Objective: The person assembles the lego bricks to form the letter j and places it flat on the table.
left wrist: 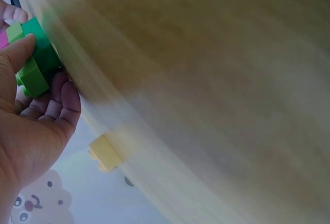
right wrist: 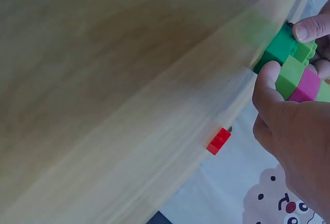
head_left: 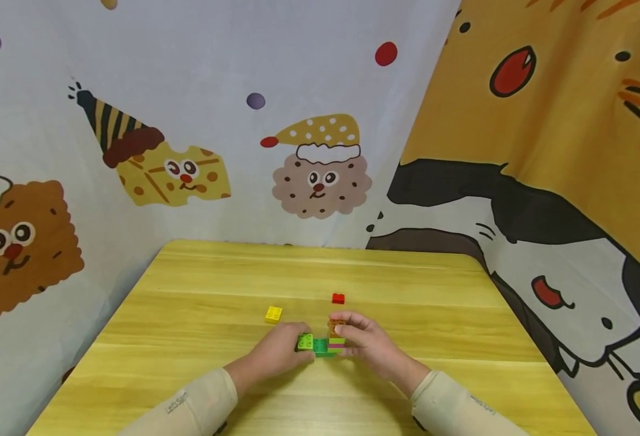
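A small build of toy building bricks stands low over the table before me. Its base is a dark green brick, with a light green brick on its left end. On the right end rises a stack of light green, a magenta brick and an orange-brown brick on top. My left hand pinches the light green end between thumb and fingers. Around the stack, my right hand curls its thumb and fingers, partly covering it. Some fingers are hidden behind the bricks in both wrist views.
A yellow brick lies beyond my left hand. Farther back, past my right hand, is a red brick. The wooden table ends at a cartoon-printed curtain behind and to the sides.
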